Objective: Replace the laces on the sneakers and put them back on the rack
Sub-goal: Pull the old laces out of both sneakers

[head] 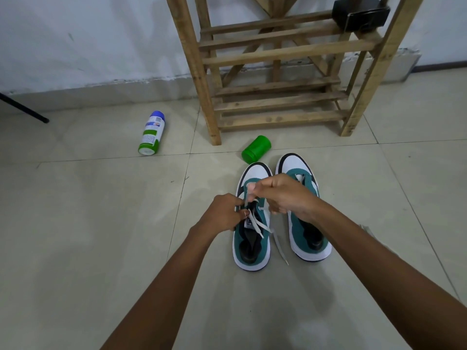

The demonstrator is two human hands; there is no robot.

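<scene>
Left sneaker (251, 238) sits on the floor (88, 223), toe pointing toward the rack (278, 97), w/ a white lace (260, 227) partly threaded thru the upper eyelets. Lace's loose end trails off the sneaker's right side onto the floor, betw. the two shoes. Left hand (223, 213) is on the sneaker's left edge at the eyelets, fingers curled & pinching the lace. Right hand (280, 194) hovers over the sneaker's laced area, fingers curled, pinching a lace loop at the thumb tip. Right sneaker (303, 223) stands just beside the left sneaker on its right, parallel, same green/white/black colours; right hand & wrist cover its mid part, so can't tell how far it's laced.

Green cap (255, 149) lies on its side just beyond the left sneaker's toe. Wooden rack stands further beyond that, vs. the wall; a black box (360, 15) sits on an upper slat. Spray can (151, 133) lies on the floor well to the left of the left sneaker.
</scene>
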